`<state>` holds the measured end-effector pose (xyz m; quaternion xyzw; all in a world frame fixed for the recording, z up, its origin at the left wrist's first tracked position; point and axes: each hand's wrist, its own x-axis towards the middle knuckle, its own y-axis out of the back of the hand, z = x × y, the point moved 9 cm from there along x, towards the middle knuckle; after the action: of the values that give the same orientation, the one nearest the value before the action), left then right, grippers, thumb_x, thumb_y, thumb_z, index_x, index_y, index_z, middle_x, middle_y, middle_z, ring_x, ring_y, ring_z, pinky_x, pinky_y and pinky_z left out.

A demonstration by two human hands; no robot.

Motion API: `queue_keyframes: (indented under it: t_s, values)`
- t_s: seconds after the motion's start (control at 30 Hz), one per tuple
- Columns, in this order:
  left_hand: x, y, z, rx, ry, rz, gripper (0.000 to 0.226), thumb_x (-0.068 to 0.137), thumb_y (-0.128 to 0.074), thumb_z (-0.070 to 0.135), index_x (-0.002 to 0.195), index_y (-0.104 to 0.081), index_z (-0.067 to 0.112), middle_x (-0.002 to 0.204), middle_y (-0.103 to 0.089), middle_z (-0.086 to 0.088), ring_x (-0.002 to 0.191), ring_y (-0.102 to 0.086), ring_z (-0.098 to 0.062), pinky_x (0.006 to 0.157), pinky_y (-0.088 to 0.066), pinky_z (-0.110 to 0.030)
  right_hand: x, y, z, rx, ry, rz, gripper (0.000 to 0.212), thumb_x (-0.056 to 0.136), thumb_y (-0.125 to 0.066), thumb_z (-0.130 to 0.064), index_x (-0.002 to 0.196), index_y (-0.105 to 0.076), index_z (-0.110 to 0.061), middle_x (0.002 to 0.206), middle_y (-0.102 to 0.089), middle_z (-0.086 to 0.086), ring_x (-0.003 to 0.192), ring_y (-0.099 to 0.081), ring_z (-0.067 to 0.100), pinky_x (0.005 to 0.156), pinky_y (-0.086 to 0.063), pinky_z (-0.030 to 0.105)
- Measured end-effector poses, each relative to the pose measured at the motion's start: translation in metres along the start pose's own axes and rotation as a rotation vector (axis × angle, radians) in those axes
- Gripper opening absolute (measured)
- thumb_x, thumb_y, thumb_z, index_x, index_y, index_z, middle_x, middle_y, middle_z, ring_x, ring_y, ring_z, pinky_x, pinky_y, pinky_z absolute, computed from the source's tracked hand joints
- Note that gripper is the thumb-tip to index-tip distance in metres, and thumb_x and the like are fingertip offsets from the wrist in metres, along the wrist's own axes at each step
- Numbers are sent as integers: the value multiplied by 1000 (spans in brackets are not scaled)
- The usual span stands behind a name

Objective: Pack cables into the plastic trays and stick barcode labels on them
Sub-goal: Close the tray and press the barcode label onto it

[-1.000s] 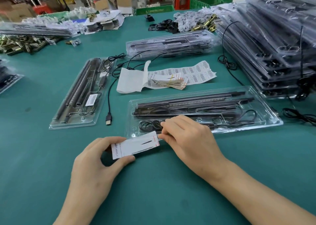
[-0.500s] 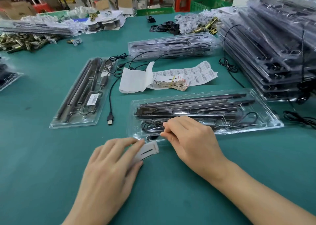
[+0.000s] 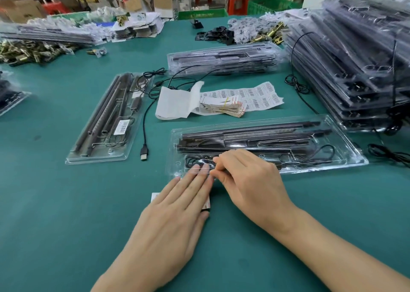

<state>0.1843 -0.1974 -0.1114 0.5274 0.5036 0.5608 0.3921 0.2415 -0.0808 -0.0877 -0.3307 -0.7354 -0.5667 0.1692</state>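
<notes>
While it is being handled at its near left corner, near tray (image 3: 346,156): is being carried lengthwise on the green table (image 3: 66,203), with long black rods (image 3: 244,136) and a coiled cable (image 3: 193,159) being held inside it.
Left hand (image 3: 177,207): is being laid flat on a card just in front of the near tray, fingers straight and together, fingertips reaching the near tray's front left corner; its grip is being left open, nothing clasped.
Card (image 3: 155,197): is being pressed onto the table under the left palm, just in front of the near tray; only a white corner and a red-printed edge are being shown.
Right hand (image 3: 250,180): is being held over the near tray's front edge, beside the left fingertips; its grip is being closed, thumb and forefinger pinched on the clear front rim by the coil.
Barcode label sheet (image 3: 255,96): is being spread just behind the near tray, partly under a banded bundle of cards (image 3: 224,108) and a curled white backing paper (image 3: 175,102).
Second tray (image 3: 99,118): is being shown well left of the near tray, a barcode label (image 3: 122,126) stuck on it.
USB cable (image 3: 144,154): is being trailed between the second tray and the near tray.
Tray stacks: one (image 3: 221,57) is being kept well behind the near tray, a taller one (image 3: 355,70) behind its right end.
</notes>
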Motion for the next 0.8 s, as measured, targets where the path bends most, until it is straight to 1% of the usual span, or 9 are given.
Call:
queue_keyframes:
  t_s: [0.07, 0.1, 0.17, 0.3, 0.37, 0.43, 0.5, 0.6, 0.8]
  values:
    - [1, -4, -4, -33, -3, -45, 60, 105, -36, 37, 159, -32, 11, 168, -23, -2, 156, -21, -17, 119, -25, -38, 0, 0, 1, 6, -5, -1, 19, 102, -56, -29, 88, -59, -16, 89, -65, -5, 85, -64, 21, 58, -53, 41]
    - [1, -4, -6, -51, 0, -59, 60, 106, -36, 38, 160, -30, 11, 169, -22, -1, 156, -19, -15, 120, -25, -37, 0, 0, 0, 8, -5, -2, 19, 102, -56, -28, 88, -59, -16, 88, -65, -5, 85, -64, 21, 59, -53, 41]
    - [2, -5, -8, -89, 9, -81, 61, 105, -37, 39, 160, -31, 13, 168, -24, 2, 156, -20, -14, 121, -24, -36, 1, 0, 0, 4, -4, -1, 18, 102, -58, -28, 87, -59, -16, 87, -65, -6, 84, -64, 21, 58, -53, 40]
    - [3, -7, -9, -155, 26, -97, 63, 104, -37, 41, 161, -28, 16, 169, -21, 9, 156, -16, -11, 122, -22, -35, 0, -1, 1, -2, -5, -5, 17, 101, -60, -27, 88, -58, -17, 86, -63, -6, 83, -62, 19, 57, -52, 39]
    - [1, -8, -9, -179, 44, -81, 64, 103, -40, 43, 161, -30, 16, 168, -23, 8, 156, -16, -9, 122, -22, -34, 0, -1, 1, -4, -5, -9, 17, 102, -59, -27, 88, -58, -17, 85, -63, -6, 81, -62, 19, 57, -52, 39]
    - [-2, -7, -13, -211, 104, -50, 67, 102, -42, 46, 160, -31, 15, 168, -24, 4, 156, -17, -9, 123, -21, -32, 1, 0, 0, 2, -6, -8, 19, 102, -58, -28, 87, -59, -16, 85, -64, -6, 81, -62, 20, 57, -52, 40]
    - [-4, -8, -17, -216, 138, -47, 70, 102, -41, 48, 162, -24, 15, 170, -17, 3, 157, -13, -9, 124, -17, -31, 1, 1, 1, 20, -18, -2, 20, 102, -58, -28, 87, -59, -15, 86, -66, -5, 81, -64, 21, 58, -53, 40]
    - [-1, -11, -14, -161, 73, -80, 71, 104, -37, 50, 164, -14, 20, 172, -10, 8, 158, -7, -9, 123, -18, -35, 2, 3, 2, 32, -34, 14, 21, 102, -59, -27, 87, -60, -13, 86, -67, -2, 81, -65, 23, 57, -54, 41]
    - [7, -9, -14, -185, 28, -87, 72, 102, -42, 50, 163, -20, 20, 168, -21, 14, 156, -13, -8, 123, -22, -31, 2, 3, 3, 41, -45, 15, 20, 102, -62, -27, 87, -61, -13, 86, -67, -3, 79, -65, 22, 57, -53, 42]
